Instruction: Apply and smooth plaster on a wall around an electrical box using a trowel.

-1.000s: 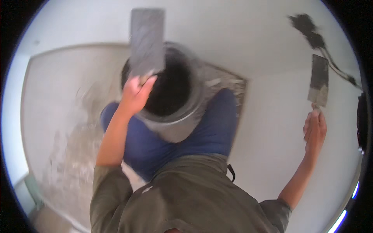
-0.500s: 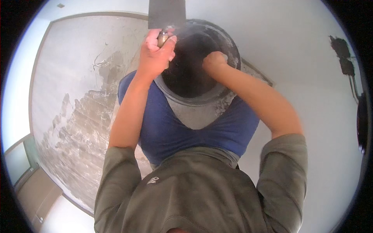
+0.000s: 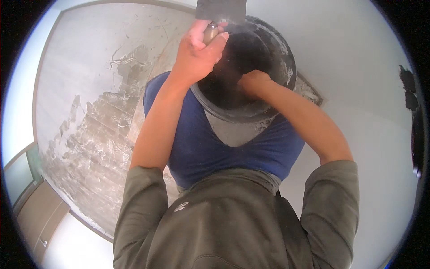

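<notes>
My left hand [image 3: 200, 53] is wrapped around the light wooden handle [image 3: 210, 34] of a putty knife with a wide, flat grey blade [image 3: 221, 10]. The blade points away from me over the far left rim of a round black bucket [image 3: 204, 104]. Inside the bucket my right hand [image 3: 255, 84] is closed, its knuckles toward me. Whatever its fingers hold is lost in the dark interior, as are the bucket's contents. Pale dried residue marks the bucket's right inner wall. The bucket stands between my knees, in blue trousers [image 3: 188, 148].
A floor smeared with grey-brown patches [image 3: 103, 121] spreads out at the left, with a straight border along its far edge. A pale plain surface [image 3: 358, 89] lies at the right, and a dark object [image 3: 417, 143] sits at the far right edge. Behind the bucket's right side shows a debris-strewn corner [image 3: 310, 92].
The view has shifted, so the bucket and putty knife appear farther right. My right hand has moved left and nearer to me within the bucket. My left hand keeps its grip.
</notes>
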`<state>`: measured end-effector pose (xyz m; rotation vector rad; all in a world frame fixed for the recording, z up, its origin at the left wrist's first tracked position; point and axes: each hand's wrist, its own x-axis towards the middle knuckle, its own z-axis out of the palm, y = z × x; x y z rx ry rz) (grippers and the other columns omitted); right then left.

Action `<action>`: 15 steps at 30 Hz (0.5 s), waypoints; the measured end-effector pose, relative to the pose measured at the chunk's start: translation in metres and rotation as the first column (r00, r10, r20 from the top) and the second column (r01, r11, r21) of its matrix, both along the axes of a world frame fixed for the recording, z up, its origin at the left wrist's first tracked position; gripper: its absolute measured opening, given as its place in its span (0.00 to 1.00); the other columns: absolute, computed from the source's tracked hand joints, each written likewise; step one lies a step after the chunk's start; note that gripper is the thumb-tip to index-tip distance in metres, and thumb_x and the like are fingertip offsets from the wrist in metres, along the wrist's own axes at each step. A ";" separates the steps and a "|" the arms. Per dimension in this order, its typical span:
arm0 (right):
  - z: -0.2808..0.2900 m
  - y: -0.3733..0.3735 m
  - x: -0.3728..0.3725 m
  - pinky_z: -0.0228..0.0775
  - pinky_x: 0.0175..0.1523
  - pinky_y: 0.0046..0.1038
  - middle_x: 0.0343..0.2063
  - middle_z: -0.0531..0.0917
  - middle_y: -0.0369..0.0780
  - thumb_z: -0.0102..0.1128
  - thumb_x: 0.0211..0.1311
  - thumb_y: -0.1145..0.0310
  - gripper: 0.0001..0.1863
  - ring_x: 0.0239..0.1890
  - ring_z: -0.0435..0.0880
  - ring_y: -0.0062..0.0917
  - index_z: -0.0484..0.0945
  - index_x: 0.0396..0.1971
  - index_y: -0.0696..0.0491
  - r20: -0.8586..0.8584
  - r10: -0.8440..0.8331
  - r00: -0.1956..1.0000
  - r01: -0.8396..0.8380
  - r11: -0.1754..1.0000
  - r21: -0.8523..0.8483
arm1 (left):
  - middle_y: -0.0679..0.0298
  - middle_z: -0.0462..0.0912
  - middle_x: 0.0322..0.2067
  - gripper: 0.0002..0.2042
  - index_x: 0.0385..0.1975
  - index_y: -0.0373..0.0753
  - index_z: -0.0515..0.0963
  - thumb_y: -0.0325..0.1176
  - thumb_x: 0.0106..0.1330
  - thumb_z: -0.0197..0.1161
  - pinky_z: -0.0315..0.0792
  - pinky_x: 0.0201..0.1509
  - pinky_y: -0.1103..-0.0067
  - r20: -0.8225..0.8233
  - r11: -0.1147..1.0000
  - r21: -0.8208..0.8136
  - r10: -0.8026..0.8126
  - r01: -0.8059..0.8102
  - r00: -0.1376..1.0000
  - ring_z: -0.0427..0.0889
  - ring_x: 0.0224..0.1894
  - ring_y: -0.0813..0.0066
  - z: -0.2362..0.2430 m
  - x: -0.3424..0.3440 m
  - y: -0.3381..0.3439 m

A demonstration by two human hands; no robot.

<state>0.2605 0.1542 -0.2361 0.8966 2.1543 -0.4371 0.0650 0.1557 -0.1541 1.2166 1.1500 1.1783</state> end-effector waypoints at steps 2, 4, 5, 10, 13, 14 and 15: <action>0.016 0.006 -0.003 0.79 0.48 0.39 0.40 0.86 0.44 0.66 0.52 0.63 0.14 0.44 0.86 0.40 0.86 0.37 0.54 -0.006 -0.008 1.000 0.008 0.999 -0.035 | 0.66 0.80 0.28 0.13 0.44 0.34 0.76 0.32 0.64 0.63 0.70 0.24 0.81 -0.018 1.000 -0.003 0.007 -0.007 1.000 0.75 0.20 0.81 0.002 0.001 0.000; 0.028 0.011 -0.005 0.79 0.48 0.38 0.39 0.86 0.45 0.67 0.50 0.61 0.15 0.44 0.86 0.40 0.85 0.36 0.55 -0.058 -0.016 0.998 0.014 1.000 -0.021 | 0.66 0.81 0.28 0.13 0.45 0.33 0.75 0.32 0.64 0.63 0.70 0.25 0.81 -0.023 1.000 0.009 -0.001 0.001 1.000 0.76 0.21 0.81 -0.001 -0.001 0.002; 0.032 0.013 -0.006 0.79 0.48 0.38 0.37 0.87 0.46 0.69 0.49 0.60 0.16 0.44 0.86 0.40 0.85 0.35 0.56 -0.108 -0.022 0.994 0.021 1.000 -0.008 | 0.66 0.81 0.29 0.13 0.45 0.32 0.75 0.32 0.64 0.62 0.70 0.25 0.81 -0.026 1.000 0.020 -0.008 0.008 1.000 0.76 0.21 0.81 -0.002 -0.002 0.002; 0.040 0.033 0.018 0.78 0.44 0.38 0.32 0.86 0.47 0.69 0.47 0.60 0.16 0.38 0.86 0.40 0.85 0.32 0.56 -0.245 -0.044 0.969 0.042 0.999 -0.014 | 0.66 0.78 0.27 0.12 0.45 0.33 0.74 0.30 0.64 0.62 0.69 0.24 0.80 0.097 0.997 -0.078 -0.005 0.012 0.995 0.74 0.21 0.80 0.006 -0.001 0.003; 0.055 0.040 0.043 0.77 0.36 0.35 0.24 0.84 0.45 0.69 0.47 0.59 0.15 0.28 0.84 0.34 0.84 0.28 0.57 -0.344 -0.279 0.896 0.228 0.957 -0.182 | 0.64 0.75 0.27 0.11 0.45 0.34 0.72 0.29 0.65 0.59 0.67 0.22 0.80 0.277 0.988 -0.143 -0.010 0.052 0.961 0.72 0.22 0.79 0.014 -0.005 0.003; 0.064 0.039 0.048 0.75 0.32 0.33 0.19 0.82 0.42 0.69 0.46 0.58 0.16 0.23 0.82 0.30 0.83 0.25 0.58 -0.360 -0.450 0.817 0.331 0.878 -0.346 | 0.63 0.74 0.29 0.10 0.45 0.35 0.71 0.28 0.67 0.56 0.66 0.22 0.81 0.366 0.982 -0.178 0.001 0.069 0.931 0.71 0.24 0.78 0.017 -0.009 0.000; 0.073 0.036 0.052 0.75 0.32 0.33 0.19 0.82 0.42 0.69 0.46 0.58 0.16 0.23 0.82 0.30 0.83 0.25 0.58 -0.373 -0.441 0.816 0.325 0.884 -0.335 | 0.63 0.74 0.29 0.10 0.45 0.35 0.71 0.28 0.67 0.56 0.66 0.22 0.81 0.359 0.985 -0.163 -0.001 0.064 0.933 0.71 0.24 0.78 0.019 -0.014 -0.003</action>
